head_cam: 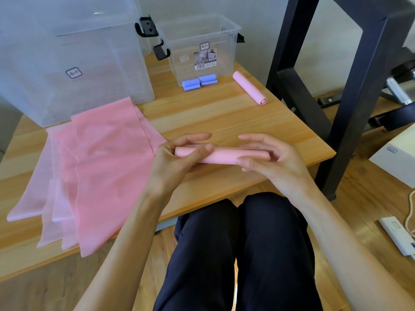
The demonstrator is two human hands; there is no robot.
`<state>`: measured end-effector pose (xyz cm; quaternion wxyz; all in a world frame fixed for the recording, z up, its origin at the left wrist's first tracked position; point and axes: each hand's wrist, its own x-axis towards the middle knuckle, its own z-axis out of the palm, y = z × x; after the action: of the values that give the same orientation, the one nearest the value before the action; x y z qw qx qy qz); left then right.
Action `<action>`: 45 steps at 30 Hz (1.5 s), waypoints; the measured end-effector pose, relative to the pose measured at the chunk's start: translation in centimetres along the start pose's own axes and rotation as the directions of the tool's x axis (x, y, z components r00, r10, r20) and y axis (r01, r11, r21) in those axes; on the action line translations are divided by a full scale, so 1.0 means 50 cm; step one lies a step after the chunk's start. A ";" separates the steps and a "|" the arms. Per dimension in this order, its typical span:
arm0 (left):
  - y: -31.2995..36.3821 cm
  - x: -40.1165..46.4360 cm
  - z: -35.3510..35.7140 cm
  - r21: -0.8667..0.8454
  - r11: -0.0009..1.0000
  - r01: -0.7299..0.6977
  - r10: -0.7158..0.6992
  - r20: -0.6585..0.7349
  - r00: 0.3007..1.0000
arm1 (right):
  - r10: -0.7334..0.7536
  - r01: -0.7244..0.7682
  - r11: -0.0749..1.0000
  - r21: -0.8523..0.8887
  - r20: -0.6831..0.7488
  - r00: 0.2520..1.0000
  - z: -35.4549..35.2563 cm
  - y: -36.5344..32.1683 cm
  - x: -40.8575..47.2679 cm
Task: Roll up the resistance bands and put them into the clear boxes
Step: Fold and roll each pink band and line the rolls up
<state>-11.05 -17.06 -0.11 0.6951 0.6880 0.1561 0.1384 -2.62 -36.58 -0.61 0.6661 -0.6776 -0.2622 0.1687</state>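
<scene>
Left hand [177,162] and right hand [271,162] gripping pink roll [220,156], over wooden table [224,117]

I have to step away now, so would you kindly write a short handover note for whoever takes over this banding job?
Left hand and right hand grip opposite ends of one pink rolled band above the wooden table.
Done: another finished pink roll lies on the table to the right of the small clear plastic box; blue rolled bands sit at that box's base, apparently inside it.
Left: box both pink rolls, then roll the flat pink bands spread out in front of the large clear box.
</scene>
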 end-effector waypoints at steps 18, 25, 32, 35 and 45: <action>0.024 0.230 0.101 -0.550 0.809 0.209 -0.203 0.071 0.977 | 0.099 -0.060 0.991 0.123 -0.339 0.936 -0.068 0.027 0.131; 0.038 0.361 0.138 -0.474 0.841 0.261 -0.253 0.083 0.964 | 0.046 -0.055 0.998 -0.024 -0.298 0.953 -0.095 0.040 0.208; 0.018 0.477 0.168 -0.360 0.892 0.273 -0.267 0.066 0.961 | -0.089 -0.046 0.938 -0.344 -0.367 0.926 -0.125 0.063 0.310; 0.005 0.509 0.173 -0.182 0.949 0.256 -0.249 0.062 0.966 | -0.124 -0.059 0.891 -0.451 -0.366 0.922 -0.131 0.072 0.340; 0.006 0.547 0.191 0.070 0.973 0.222 -0.220 -0.028 0.975 | -0.335 -0.021 0.634 -0.773 -0.299 0.893 -0.142 0.111 0.385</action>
<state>17.80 -14.64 -0.46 0.6791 0.6897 0.2437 0.0614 17.72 -31.04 -3.40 0.3727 -0.8863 -0.2196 -0.1652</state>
